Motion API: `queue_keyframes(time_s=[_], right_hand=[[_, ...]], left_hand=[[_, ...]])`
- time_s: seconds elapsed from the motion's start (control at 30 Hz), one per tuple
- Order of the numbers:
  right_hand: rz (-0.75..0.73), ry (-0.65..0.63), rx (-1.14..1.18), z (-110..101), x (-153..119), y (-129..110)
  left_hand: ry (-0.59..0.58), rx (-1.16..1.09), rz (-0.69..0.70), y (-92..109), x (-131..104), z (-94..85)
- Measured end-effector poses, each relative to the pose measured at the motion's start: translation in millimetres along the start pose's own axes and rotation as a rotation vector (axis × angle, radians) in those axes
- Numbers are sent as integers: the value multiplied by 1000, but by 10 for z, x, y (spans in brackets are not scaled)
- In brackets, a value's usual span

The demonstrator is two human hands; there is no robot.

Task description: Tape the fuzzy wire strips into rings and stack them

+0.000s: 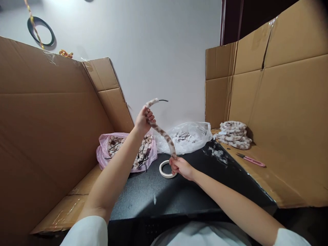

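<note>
A spotted brown-and-white fuzzy strip [165,136] is held up over the black table, curving between my two hands. My left hand [145,119] is closed round its upper part, and a short fuzzy end with a thin black tip sticks out beyond the fingers. Lower down, my right hand [180,167] pinches the other end. Just behind my right fingers, a roll of pale tape [163,173] lies flat on the table [179,198]. To the left, a pink plastic bag [102,143] holds similar fuzzy pieces with black ends.
A clear plastic bag [200,135] with thin scraps lies against the wall. On the right, a stack of fuzzy rings [234,135] and pink-handled snips [252,160] rest on cardboard. White fluff [219,154] is scattered nearby. Tall cardboard panels [287,119] flank both sides.
</note>
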State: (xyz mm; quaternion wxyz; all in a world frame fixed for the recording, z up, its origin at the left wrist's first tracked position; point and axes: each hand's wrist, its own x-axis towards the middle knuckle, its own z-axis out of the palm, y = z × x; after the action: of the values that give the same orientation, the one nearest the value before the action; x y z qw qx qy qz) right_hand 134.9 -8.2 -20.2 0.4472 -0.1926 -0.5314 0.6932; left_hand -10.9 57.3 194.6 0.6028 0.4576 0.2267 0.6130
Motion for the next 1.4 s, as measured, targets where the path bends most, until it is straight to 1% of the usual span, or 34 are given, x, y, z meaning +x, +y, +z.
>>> queue_keyframes(time_s=[0.07, 0.13, 0.23, 0.3, 0.4, 0.53, 0.67, 0.8, 0.97, 1.07, 1.17, 1.2, 1.23, 1.27, 1.3, 1.37, 1.4], right_hand=[[10, 18, -73, -103, 8, 11], [5, 59, -121, -221, 24, -35], [-56, 193, -98, -413, 35, -175], [-101, 262, -59, -539, 25, -276], [-104, 287, -26, -686, -4, -381], [-54, 275, -2, -764, -32, -420], [-49, 263, 58, -776, -50, -451], [-87, 257, 145, -791, -76, -506], [-183, 263, 145, -850, -129, -583], [-233, 295, 111, -912, -150, -622], [-224, 334, -41, -948, -139, -630], [-214, 350, -127, -947, -131, -625], [-207, 366, -215, -939, -124, -617], [-202, 382, -296, -925, -120, -608], [-199, 397, -354, -904, -120, -600], [-229, 430, -481, -846, -136, -588], [-260, 442, -576, -810, -150, -586]], left_hand=[[12, -26, -28, -60, -61, -200], [16, -65, -22, -103, -128, -400], [29, -135, -4, -163, -222, -670], [57, -185, 22, -219, -277, -818], [85, -263, 55, -329, -340, -979], [116, -334, 80, -447, -375, -1115], [159, -341, 173, -474, -391, -1222], [201, -360, 247, -469, -423, -1309], [227, -368, 313, -467, -453, -1406], [235, -362, 317, -487, -468, -1454], [233, -347, 272, -532, -489, -1465], [216, -335, 236, -549, -499, -1458], [182, -313, 172, -566, -509, -1443], [127, -272, 73, -583, -520, -1421], [53, -206, -58, -601, -532, -1389], [-119, 0, -349, -658, -559, -1288], [-190, 125, -449, -704, -575, -1215]])
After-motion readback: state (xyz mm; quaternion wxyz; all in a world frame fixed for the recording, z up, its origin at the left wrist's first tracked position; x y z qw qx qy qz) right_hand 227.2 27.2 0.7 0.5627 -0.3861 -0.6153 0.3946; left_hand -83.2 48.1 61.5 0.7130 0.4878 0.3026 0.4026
